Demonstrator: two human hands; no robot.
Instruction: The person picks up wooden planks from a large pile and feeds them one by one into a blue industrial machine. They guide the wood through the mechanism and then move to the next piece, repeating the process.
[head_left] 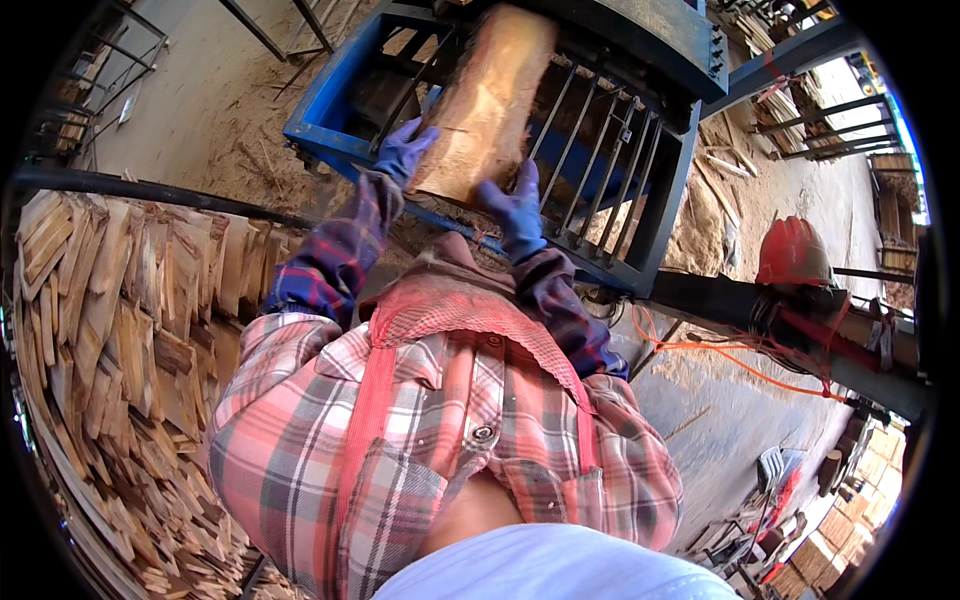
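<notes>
A blue steel-barred frame holds a pale, rough-sawn wood slab lying across its bars. The gloved left hand and gloved right hand grip the slab's near end, fingers curled around it. Split wood pieces are stacked at left.

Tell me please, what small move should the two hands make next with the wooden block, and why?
Probably push the wooden block a little further onto the blue machine's barred bed. Both gloved hands, the left hand and the right hand, grip its near end, and the block lies tilted over the bars, so it seems not fully seated yet.
</notes>
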